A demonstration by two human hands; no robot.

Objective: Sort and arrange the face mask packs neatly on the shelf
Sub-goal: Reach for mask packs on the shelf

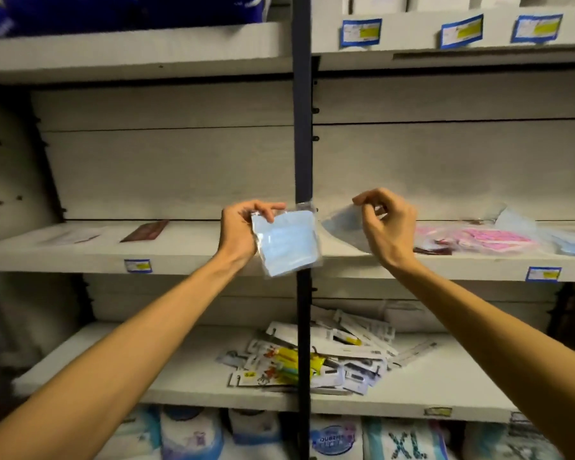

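My left hand (241, 229) grips a clear pack of light blue face masks (287, 242) by its upper left corner, in front of the dark shelf upright. My right hand (384, 224) pinches the top edge of a second, blurred blue mask pack (340, 229) just above the middle shelf (186, 257). To the right on that shelf lie a pink mask pack (485, 239) and more blue mask packs (568, 242). A dark red flat pack (145, 230) and a pale flat pack (70, 235) lie on the shelf's left half.
The dark vertical upright (302, 127) divides the shelves. The lower shelf holds a loose heap of small carded packets (329, 356). Bagged goods (402, 443) stand at the bottom. Blue price labels (360, 32) sit on the shelf edges.
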